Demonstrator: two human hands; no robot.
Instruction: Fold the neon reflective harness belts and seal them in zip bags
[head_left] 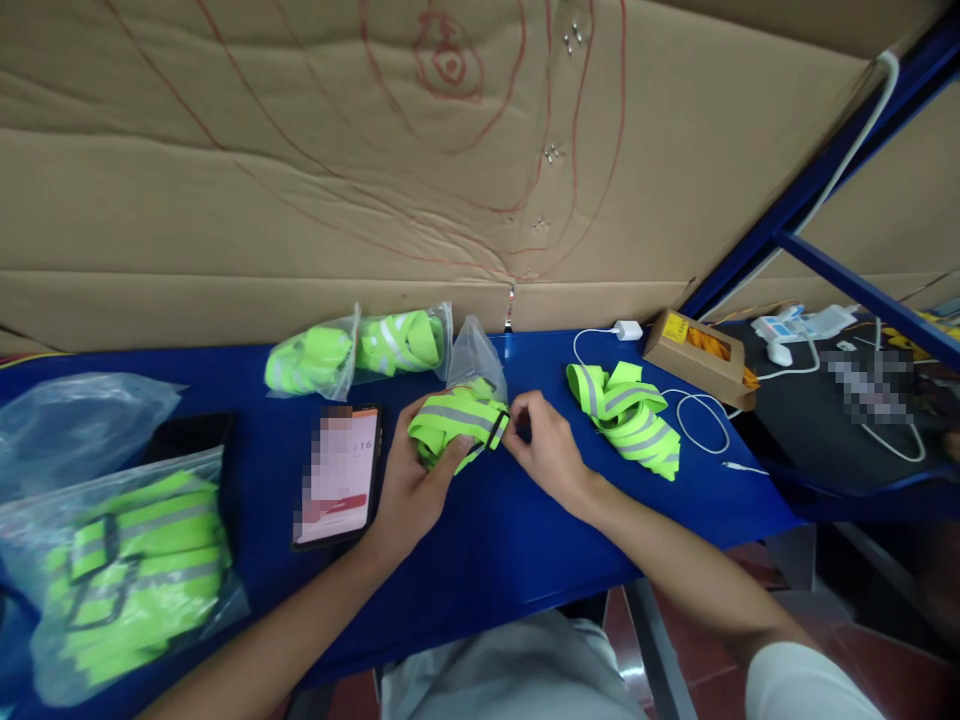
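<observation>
A folded neon-yellow reflective belt (450,412) with a grey stripe is gripped in my left hand (411,478), its thumb pressed over the front. My right hand (553,450) pinches at the bundle's right end, beside a black buckle (496,430); its fingertips are partly hidden. Just behind the bundle stands a clear plastic bag (480,352). To the right lies a loose, crumpled neon-yellow reflective strap (630,415). Bagged neon-yellow bundles (401,340) rest at the back of the blue table (517,550).
A lit phone (337,475) lies left of my left hand. Farther left are a large bag of reflective belts (142,560) and an empty clear bag (75,430). A cardboard box (701,355), a white charger (627,330) and its cable occupy the right. Cardboard (300,200) walls the back.
</observation>
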